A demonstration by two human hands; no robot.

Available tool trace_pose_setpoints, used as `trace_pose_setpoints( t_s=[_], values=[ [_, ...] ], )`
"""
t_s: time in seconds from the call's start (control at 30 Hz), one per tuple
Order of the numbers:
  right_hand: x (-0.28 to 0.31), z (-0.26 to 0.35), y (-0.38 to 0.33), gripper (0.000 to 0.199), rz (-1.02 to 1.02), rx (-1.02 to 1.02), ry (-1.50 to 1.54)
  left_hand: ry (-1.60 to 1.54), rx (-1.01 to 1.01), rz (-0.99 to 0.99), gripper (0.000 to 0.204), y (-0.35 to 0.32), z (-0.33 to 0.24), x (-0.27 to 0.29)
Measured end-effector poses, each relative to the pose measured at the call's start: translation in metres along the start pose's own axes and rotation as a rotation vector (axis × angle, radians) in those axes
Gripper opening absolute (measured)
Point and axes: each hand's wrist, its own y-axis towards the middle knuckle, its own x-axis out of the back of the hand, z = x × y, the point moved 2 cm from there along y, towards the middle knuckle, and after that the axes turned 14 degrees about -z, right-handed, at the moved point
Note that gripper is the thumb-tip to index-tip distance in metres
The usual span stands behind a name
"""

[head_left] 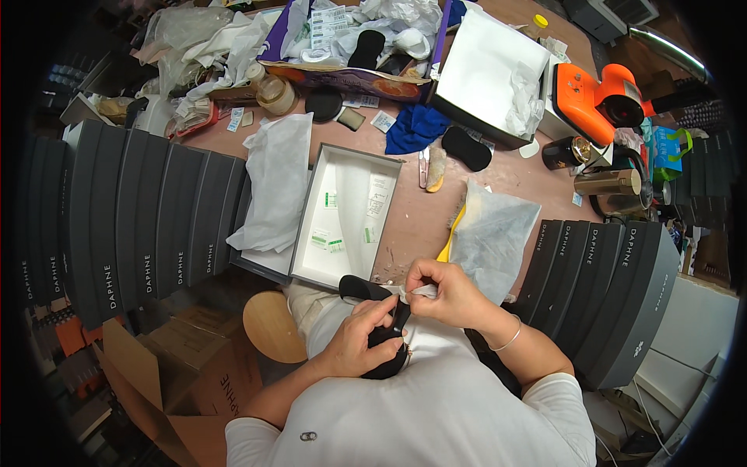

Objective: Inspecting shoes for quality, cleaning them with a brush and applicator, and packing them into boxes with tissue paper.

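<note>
My left hand (359, 338) grips a black shoe (372, 289) that rests on my lap, close to my chest. My right hand (445, 293) pinches a small wad of white paper (419, 292) at the shoe's opening. Just beyond my hands, at the table's near edge, lies an open shoe box (348, 210) with white lining and a few small tags inside. A sheet of white tissue paper (274, 180) drapes over the box part to its left.
Rows of dark grey shoe boxes (148, 218) stand at left and more of them (615, 280) at right. A translucent bag (494, 233), scissors (424, 165), an orange tool (599, 97), a white open box (486, 74) and heaps of paper crowd the table. Cardboard boxes (194, 381) sit by a wooden stool (272, 327).
</note>
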Motion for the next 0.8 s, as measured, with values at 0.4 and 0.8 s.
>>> trace_pose_setpoints(
  t_s=[0.4,0.8],
  values=[
    [0.012,-0.048,-0.021,0.009,-0.096,-0.154,0.216,0.047,-0.129,0.032,0.067,0.001,-0.008,0.001],
    [0.001,-0.008,-0.008,0.011,-0.054,0.014,0.063,0.015,0.007,0.017,0.068,-0.001,-0.002,-0.002]
  ],
)
